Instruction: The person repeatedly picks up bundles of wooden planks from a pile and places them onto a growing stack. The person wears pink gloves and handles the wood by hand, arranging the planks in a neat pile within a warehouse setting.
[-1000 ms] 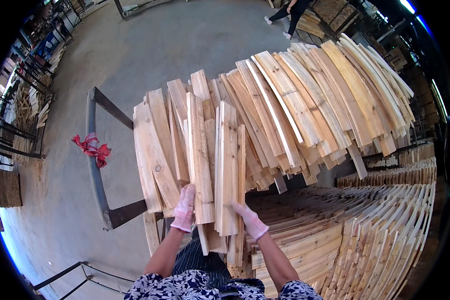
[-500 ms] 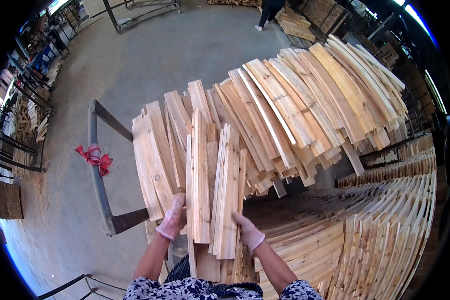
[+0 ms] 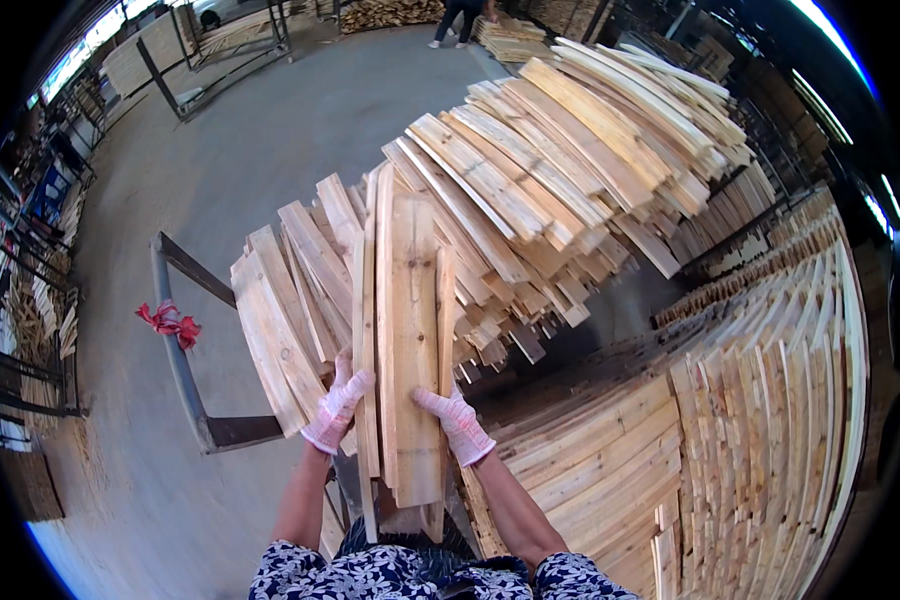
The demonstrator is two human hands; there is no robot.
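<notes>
A bundle of long, narrow wooden boards (image 3: 410, 330) stands between my hands, their far ends leaning towards the pile. My left hand (image 3: 338, 408), in a pale pink-and-white glove, presses on the left side of the bundle with its fingers partly hidden. Gripping the right side is my gloved right hand (image 3: 457, 424), its thumb lying across the face of the wide front board. Behind them, a broad pile of loose boards (image 3: 515, 180) slants away to the far right.
At left a grey metal frame (image 3: 178, 370) carries a knotted red cloth (image 3: 170, 325). Tight stacks of boards (image 3: 760, 430) fill the right side. Another person (image 3: 457, 22) stands at the far side near a low wood stack (image 3: 510, 38). Metal racks line the left wall.
Two separate clusters of boards have come together into one bundle between my hands. The right hand's thumb now lies over the front board. The view has shifted, and the person appears further left.
</notes>
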